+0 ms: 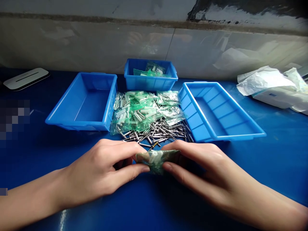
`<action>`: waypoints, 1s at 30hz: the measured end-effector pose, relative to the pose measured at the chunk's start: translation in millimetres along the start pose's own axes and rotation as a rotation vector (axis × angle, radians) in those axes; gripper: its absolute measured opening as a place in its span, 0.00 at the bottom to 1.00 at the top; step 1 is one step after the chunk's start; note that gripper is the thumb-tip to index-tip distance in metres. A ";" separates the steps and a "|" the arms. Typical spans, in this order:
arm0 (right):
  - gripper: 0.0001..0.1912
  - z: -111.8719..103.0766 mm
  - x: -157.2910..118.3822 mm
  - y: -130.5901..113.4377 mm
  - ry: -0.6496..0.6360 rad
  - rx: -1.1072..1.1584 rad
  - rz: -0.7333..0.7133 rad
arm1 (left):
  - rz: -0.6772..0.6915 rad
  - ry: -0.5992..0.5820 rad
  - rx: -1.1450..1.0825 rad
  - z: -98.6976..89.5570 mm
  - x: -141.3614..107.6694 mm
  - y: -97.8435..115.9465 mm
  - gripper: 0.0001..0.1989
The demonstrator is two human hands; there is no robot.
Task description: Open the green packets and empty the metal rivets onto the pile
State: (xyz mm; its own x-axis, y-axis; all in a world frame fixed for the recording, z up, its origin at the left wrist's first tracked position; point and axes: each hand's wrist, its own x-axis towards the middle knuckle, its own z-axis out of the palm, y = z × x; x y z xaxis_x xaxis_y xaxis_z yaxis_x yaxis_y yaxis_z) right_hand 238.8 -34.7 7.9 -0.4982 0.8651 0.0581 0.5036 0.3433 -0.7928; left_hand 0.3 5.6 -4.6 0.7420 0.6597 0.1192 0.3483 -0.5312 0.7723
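Between my two hands is a small green-tinted clear plastic bag (156, 158) with white pieces inside. My left hand (103, 170) pinches its left side between thumb and fingers. On the other side my right hand (207, 170) grips the bag the same way. Just beyond the fingers lies a heap of loose metal screws (166, 131). Behind and partly over them is a pile of similar green plastic bags (144, 110), holding white plugs and screws.
A blue bin (81, 123) with nothing in it stands left of the pile, another blue bin (223, 138) right. At the back, a smaller blue bin (150, 84) holds several bags. A white flat device (26, 78) lies far left, crumpled white paper (267, 80) far right. A wall (96, 45) closes the back.
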 end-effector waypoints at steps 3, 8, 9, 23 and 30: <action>0.07 0.1 1.0 -0.2 -0.001 0.003 0.007 | 0.009 0.001 0.004 0.0 0.7 -0.8 0.05; 0.06 -0.8 -1.0 -0.4 -0.002 0.028 0.014 | -0.003 0.001 0.006 0.2 1.6 1.2 0.05; 0.06 -1.1 -1.1 -0.7 -0.002 0.043 0.023 | -0.016 0.009 0.000 0.3 1.6 1.7 0.05; 0.13 7.2 -0.9 -3.9 0.175 0.070 0.045 | 0.061 0.068 -0.329 5.7 1.6 18.3 0.09; 0.08 8.5 -3.2 -10.3 0.141 0.180 -0.006 | 0.135 0.079 -0.293 10.0 -5.4 8.1 0.16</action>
State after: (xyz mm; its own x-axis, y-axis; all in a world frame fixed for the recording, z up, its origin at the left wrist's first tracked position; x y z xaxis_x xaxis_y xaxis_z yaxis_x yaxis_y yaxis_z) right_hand 229.3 -44.1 10.7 -0.3908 0.9102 0.1370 0.3607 0.2884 -0.8870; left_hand 4.9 -7.5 -5.2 0.7193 0.6392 0.2720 0.0618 -0.4489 0.8914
